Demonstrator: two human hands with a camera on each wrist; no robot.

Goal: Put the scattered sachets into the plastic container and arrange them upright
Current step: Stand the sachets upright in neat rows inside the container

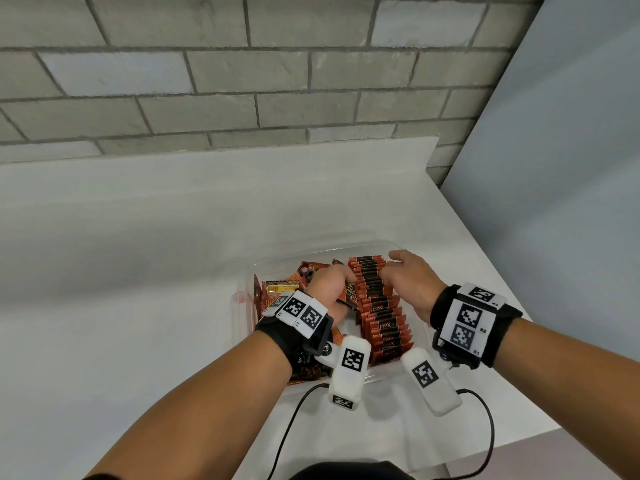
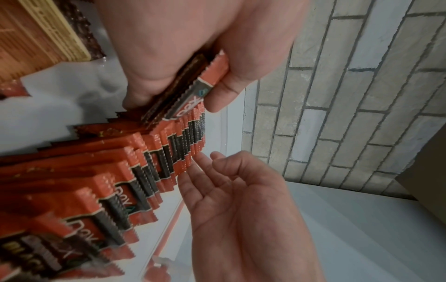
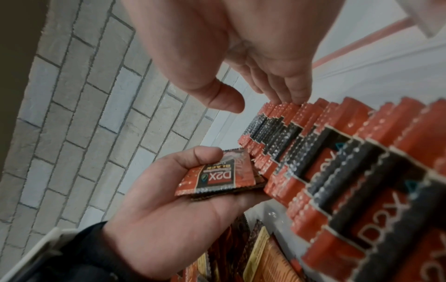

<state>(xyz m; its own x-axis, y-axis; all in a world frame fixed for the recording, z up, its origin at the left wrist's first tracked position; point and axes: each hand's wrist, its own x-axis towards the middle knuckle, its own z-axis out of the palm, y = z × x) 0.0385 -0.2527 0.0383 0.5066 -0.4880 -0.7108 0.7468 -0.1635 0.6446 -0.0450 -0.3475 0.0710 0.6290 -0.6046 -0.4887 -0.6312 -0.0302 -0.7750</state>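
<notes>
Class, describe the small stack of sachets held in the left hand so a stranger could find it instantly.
Find the clear plastic container on the white counter. Left of its long upright sachet row, the left hand pinches a small stack; unlike its neighbours, it is lifted and held flat.

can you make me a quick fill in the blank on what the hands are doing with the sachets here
1. The small stack of sachets is held in the ____ hand.
2. The right hand touches the row of sachets with ____ fingers.
3. The row stands ____ inside the plastic container.
4. The wall behind the counter is made of ____.

Missing words: left; straight; upright; brick
</notes>
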